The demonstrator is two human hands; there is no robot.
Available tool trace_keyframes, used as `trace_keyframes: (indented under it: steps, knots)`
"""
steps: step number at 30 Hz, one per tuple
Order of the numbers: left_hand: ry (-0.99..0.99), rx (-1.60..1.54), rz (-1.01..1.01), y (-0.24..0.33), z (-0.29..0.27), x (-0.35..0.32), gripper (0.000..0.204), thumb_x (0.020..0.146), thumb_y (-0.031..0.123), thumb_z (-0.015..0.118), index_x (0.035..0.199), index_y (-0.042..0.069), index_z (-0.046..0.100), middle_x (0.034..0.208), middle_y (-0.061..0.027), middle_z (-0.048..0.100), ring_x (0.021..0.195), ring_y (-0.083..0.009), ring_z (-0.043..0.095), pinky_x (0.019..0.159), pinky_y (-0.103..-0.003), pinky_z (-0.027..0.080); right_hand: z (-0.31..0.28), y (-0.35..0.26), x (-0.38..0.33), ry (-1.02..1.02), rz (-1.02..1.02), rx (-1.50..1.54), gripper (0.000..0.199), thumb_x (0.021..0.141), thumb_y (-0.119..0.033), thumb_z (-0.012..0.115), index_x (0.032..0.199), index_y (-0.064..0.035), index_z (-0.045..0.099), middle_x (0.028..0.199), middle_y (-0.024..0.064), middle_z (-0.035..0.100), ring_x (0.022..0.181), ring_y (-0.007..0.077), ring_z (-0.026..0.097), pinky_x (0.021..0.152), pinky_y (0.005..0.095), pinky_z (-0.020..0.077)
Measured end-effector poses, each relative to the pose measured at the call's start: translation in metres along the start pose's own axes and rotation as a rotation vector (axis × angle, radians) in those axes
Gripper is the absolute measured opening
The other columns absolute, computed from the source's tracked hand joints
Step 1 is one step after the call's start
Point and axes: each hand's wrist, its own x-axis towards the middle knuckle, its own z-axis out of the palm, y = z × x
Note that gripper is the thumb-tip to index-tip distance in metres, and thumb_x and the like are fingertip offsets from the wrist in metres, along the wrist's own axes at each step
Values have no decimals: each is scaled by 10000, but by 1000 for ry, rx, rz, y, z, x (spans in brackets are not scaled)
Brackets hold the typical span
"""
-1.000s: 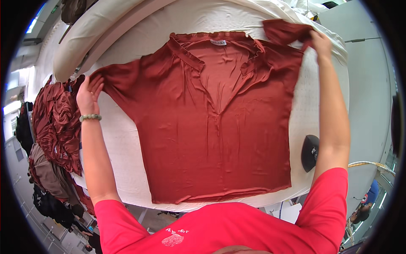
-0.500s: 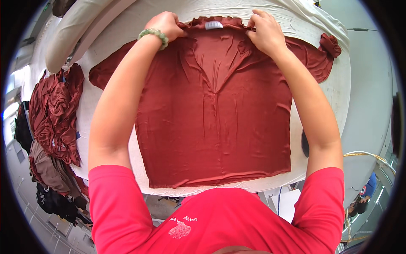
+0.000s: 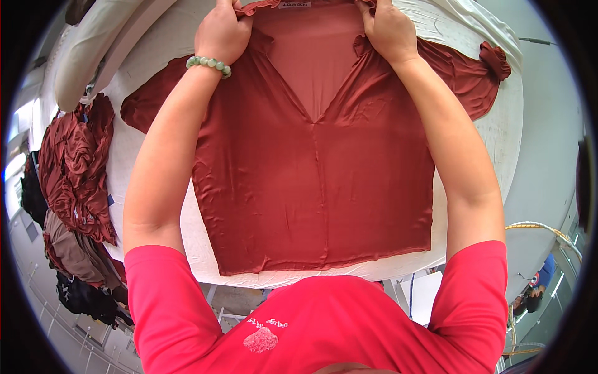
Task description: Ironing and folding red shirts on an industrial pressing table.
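The left hand (image 3: pixel 221 31) is closed on the left side of the neckline of a rust-red blouse (image 3: pixel 311 162), a green bead bracelet (image 3: pixel 208 64) on its wrist. The right hand (image 3: pixel 387 28) pinches the right side of the same collar, so both hands sit level with each other, about equally far out.

From the near edge of the white padded table (image 3: pixel 156 143), the hem lies just above the person's pink shirt (image 3: pixel 311 324). The blouse's long axis runs straight away from the body, hem near, collar at the far edge under the hands. Its sleeves spread toward the left and right edges. Over the left edge hangs a heap of similar red garments (image 3: pixel 78 162).
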Motion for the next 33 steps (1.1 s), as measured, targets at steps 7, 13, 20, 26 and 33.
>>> trace_keyframes:
  steps: [7, 13, 20, 26, 33]
  knots:
    - [70, 325, 150, 7, 5, 5, 286, 909, 278, 622, 1094, 75, 545, 1031, -157, 672, 858, -376, 660, 754, -447, 534, -20, -21, 12, -3, -126, -109, 192, 910, -192, 633, 1010, -44, 563, 808, 201, 677, 748, 402, 668, 654, 492, 529]
    - [-169, 89, 468, 24, -30, -38, 221, 899, 202, 663, 1093, 117, 601, 1237, -92, 601, 892, -300, 668, 776, -390, 540, -58, -29, -12, -395, -243, -126, 272, 884, -133, 633, 1146, -96, 570, 838, 127, 697, 789, 333, 679, 699, 427, 532]
    - [-266, -21, 326, 21, -10, -27, 149, 892, 101, 667, 1035, 108, 627, 1096, -74, 636, 909, -265, 664, 774, -374, 535, -16, -52, -2, -475, -118, 143, 258, 893, -157, 629, 1117, -40, 581, 956, 197, 674, 911, 364, 662, 783, 443, 530]
    - [-125, -91, 324, 41, 14, -41, 174, 901, 77, 638, 1073, 104, 636, 1071, -82, 657, 958, -271, 665, 803, -378, 544, 6, -52, -8, -317, -251, 275, 308, 905, -120, 599, 1198, -25, 581, 970, 223, 661, 916, 370, 659, 790, 435, 530]
    - [-112, 161, 958, 26, 18, -54, 372, 869, -6, 565, 1203, 137, 645, 1262, -104, 613, 1181, -309, 593, 953, -395, 520, -7, -97, -109, -173, -242, 87, 565, 843, -220, 689, 1346, -28, 516, 1360, 186, 533, 1276, 344, 502, 1064, 431, 416]
